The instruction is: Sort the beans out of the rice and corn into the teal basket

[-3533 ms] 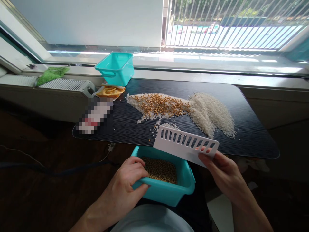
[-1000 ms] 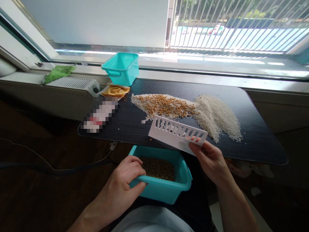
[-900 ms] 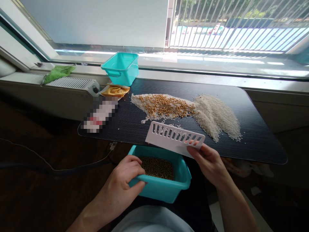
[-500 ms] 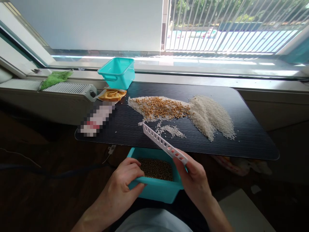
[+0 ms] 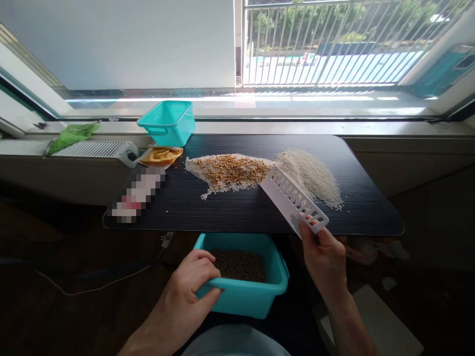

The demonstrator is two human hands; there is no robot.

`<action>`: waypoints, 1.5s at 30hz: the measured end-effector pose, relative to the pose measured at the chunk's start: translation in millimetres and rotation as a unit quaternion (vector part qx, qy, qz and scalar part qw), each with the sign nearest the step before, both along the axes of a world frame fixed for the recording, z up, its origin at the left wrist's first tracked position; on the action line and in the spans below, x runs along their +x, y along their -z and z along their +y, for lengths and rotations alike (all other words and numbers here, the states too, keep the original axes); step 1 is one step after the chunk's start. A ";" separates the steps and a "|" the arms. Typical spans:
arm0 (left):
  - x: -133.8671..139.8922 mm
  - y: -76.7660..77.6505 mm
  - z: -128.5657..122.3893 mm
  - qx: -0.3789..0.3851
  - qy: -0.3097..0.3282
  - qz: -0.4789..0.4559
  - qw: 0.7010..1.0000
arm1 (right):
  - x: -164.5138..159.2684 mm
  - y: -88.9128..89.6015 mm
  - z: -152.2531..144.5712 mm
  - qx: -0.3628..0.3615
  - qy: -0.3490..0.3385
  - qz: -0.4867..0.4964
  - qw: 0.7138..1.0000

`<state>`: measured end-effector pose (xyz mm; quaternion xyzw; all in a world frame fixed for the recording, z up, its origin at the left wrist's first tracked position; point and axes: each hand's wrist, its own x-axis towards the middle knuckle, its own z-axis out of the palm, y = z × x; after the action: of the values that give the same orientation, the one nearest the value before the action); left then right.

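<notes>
My left hand point(image 5: 193, 284) grips the near left rim of a turquoise plastic bin point(image 5: 245, 299), which sits below the table's front edge. Small round brownish grains point(image 5: 241, 265) cover the bin's bottom. In my right hand point(image 5: 322, 252) is a flat white plastic piece with a row of slots point(image 5: 287, 198), held tilted over the table. Its far end reaches the spot where two heaps meet. To its left, tan round peas or beans point(image 5: 233, 170) lie on white rice; to its right spreads a pile of white rice point(image 5: 308, 170).
On the black table point(image 5: 230, 215) an orange cloth-like item point(image 5: 160, 156) lies in a wrapper, near a blurred-out packet point(image 5: 139, 194). Behind stands a second turquoise bin point(image 5: 168, 123). A green cloth point(image 5: 72, 136) rests on the radiator point(image 5: 96, 149). A window runs along the back.
My right hand has moved right and forward with the slotted white piece, away from the bin. The small loose patch of rice near the front no longer shows. My left hand still grips the bin.
</notes>
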<state>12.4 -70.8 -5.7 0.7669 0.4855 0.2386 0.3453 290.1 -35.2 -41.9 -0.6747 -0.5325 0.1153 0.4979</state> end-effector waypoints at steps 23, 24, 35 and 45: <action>0.9 0.8 5.9 -0.050 0.012 0.041 0.998 | 7.6 -1.2 23.5 -0.012 -0.028 0.026 0.999; 0.9 0.2 6.1 -0.054 0.016 0.041 0.998 | 6.8 -1.5 23.7 -0.013 -0.033 0.031 0.999; -1.9 1.4 7.6 -0.052 0.050 0.050 0.996 | -2.6 -3.6 31.5 -0.018 -0.096 0.075 0.992; 0.8 7.2 17.2 -0.011 0.056 0.030 0.998 | 2.4 -2.9 25.9 -0.005 -0.118 0.084 0.989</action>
<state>13.2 -53.6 -12.8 0.7961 0.4546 0.1904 0.3512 292.5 -9.2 -39.0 -0.5975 -0.5641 0.2322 0.5204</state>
